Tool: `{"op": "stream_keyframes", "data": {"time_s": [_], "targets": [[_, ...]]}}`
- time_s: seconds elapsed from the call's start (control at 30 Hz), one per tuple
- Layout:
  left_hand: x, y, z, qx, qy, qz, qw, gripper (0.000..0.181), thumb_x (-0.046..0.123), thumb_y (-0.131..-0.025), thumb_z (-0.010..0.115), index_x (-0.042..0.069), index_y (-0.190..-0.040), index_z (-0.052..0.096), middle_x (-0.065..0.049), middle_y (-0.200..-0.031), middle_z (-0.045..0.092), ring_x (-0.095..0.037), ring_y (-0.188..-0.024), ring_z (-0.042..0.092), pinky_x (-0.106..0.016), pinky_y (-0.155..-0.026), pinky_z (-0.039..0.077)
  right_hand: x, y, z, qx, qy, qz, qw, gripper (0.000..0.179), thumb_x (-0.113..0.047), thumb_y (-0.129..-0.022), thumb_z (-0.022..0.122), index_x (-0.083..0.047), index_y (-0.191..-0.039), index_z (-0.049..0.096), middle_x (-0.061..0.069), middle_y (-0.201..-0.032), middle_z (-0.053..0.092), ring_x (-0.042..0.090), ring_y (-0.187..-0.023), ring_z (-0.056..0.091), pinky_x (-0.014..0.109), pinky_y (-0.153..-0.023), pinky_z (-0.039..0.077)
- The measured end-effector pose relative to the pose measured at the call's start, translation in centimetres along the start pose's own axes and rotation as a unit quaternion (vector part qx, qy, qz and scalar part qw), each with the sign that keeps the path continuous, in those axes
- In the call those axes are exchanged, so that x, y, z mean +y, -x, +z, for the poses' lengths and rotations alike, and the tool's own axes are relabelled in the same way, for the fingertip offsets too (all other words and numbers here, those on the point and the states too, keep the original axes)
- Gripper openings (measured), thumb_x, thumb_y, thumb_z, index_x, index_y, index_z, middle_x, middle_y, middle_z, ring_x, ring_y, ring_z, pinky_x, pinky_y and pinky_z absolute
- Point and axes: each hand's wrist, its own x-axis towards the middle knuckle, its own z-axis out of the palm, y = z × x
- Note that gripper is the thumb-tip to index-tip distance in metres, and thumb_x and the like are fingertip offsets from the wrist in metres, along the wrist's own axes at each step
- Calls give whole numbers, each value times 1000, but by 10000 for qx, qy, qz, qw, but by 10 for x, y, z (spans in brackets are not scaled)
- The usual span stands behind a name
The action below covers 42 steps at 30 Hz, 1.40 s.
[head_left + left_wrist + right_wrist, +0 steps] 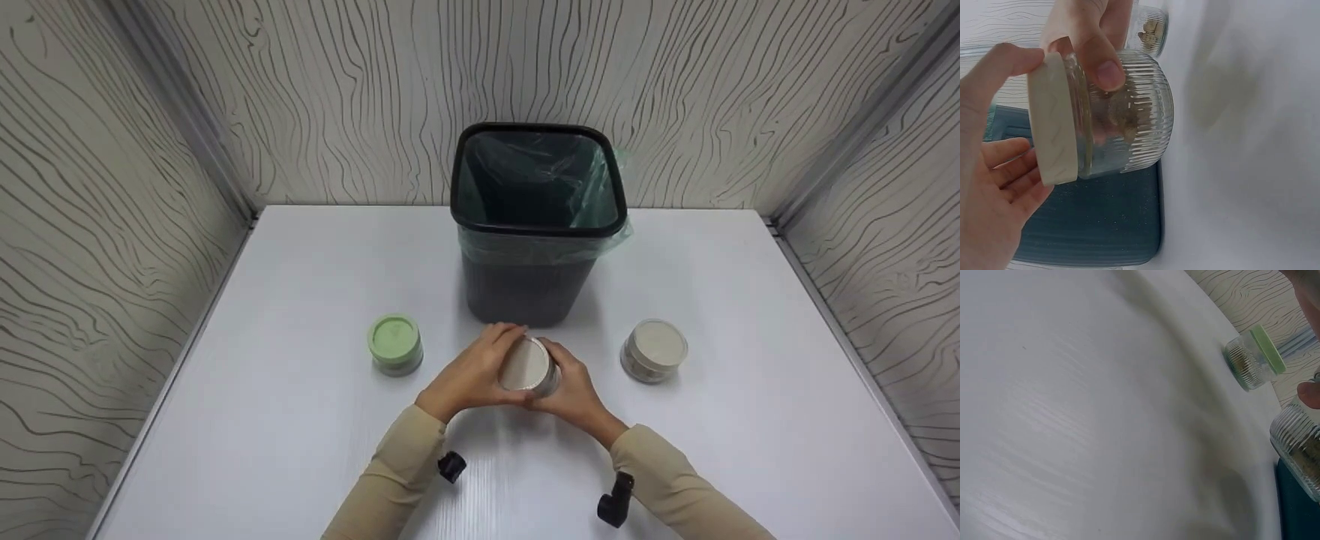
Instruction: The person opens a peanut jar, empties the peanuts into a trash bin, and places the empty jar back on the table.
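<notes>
Head camera first: on my feed the held jar [529, 367], capped in cream, sits between the person's two hands near the middle of the white counter [315, 450], just in front of the dark bin [525, 289]. I see the left hand [478, 371] wrapped round the far and left side of it, and the right hand [574, 386] clasping it from the right. A green-lidded jar [395, 343] stands to the left of the hands, and a second cream-lidded jar [654, 351] to the right, both upright and apart from the hands. A clear greenish liner [596, 187] hangs over the bin's rim.

Left wrist next, turned sideways to me: the left fingers [1013, 152] and thumb grasp the cream lid [1053, 121] from opposite edges, while the right thumb [1105, 67] presses on the clear glass of the held jar. The lid sits over the mouth; the glass is ribbed lower down, with something brownish showing through. Whether the base touches the counter I cannot tell.

Right wrist last: I get only part of the held jar at the right edge, with a fingertip on its glass; whose, I cannot tell. Beyond it the green-lidded jar shows brown contents.
</notes>
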Motion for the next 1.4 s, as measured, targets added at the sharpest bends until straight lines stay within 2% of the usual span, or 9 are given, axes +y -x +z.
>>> {"op": "stream_keyframes", "data": {"time_s": [0.27, 0.47, 0.7, 0.83, 1.07, 1.2, 1.4], "targets": [[0, 1, 1, 43, 111, -174, 9998, 87, 45, -73, 80, 0, -139, 45, -9, -132, 53, -21, -123, 52, -33, -104, 48, -1, 1, 0, 5, 148, -171, 9997, 85, -17, -54, 90, 4, -127, 53, 19, -123, 64, 37, -114, 61, 46, -99, 51], [0, 2, 3, 122, 169, -249, 9995, 84, 45, -72, 81, 0, -135, 49, -9, -128, 53, -21, -120, 54, -33, -102, 50, -2, 1, -1, -23, 194, -185, 9996, 84, -18, -54, 91, 1, -128, 54, 14, -122, 64, 32, -113, 62, 45, -99, 51], [0, 3, 5, 293, 16, -300, 9991, 79, 50, -70, 81, 3, -128, 54, -8, -123, 55, -20, -114, 57, -33, -98, 52, 0, 2, 0, 6, 366, -336, 9988, 84, -19, -55, 91, 3, -127, 54, 16, -121, 64, 33, -112, 62, 46, -96, 52], [0, 3, 7, 336, 2, -327, 9989, 78, 53, -71, 80, 4, -126, 54, -8, -121, 55, -20, -112, 57, -34, -97, 52, 0, 2, -1, 8, 347, -279, 9990, 84, -18, -55, 91, 3, -127, 54, 16, -121, 64, 33, -112, 62, 45, -97, 52], [1, 3, 8, 138, 213, -493, 9985, 79, 50, -73, 79, 3, -131, 52, -9, -124, 53, -20, -113, 57, -33, -97, 52, -3, 2, -1, -123, 67, -40, 9999, 84, -19, -56, 91, -1, -129, 53, 13, -125, 63, 30, -116, 61, 44, -101, 50], [1, 3, 7, 93, 160, -294, 9994, 84, 48, -72, 81, 2, -134, 48, -11, -129, 51, -23, -120, 54, -34, -101, 51, -2, 1, -1, -98, 95, -103, 9999, 85, -18, -55, 91, 1, -129, 53, 14, -124, 63, 31, -116, 61, 43, -102, 49], [-1, 2, 5, -89, -8, 396, 9992, 89, 33, -69, 84, -1, -140, 42, -16, -140, 47, -27, -131, 49, -34, -110, 45, 1, 2, -1, -52, 103, -59, 9999, 91, -16, -50, 93, 6, -129, 52, 19, -125, 63, 37, -116, 60, 46, -101, 49]]}}
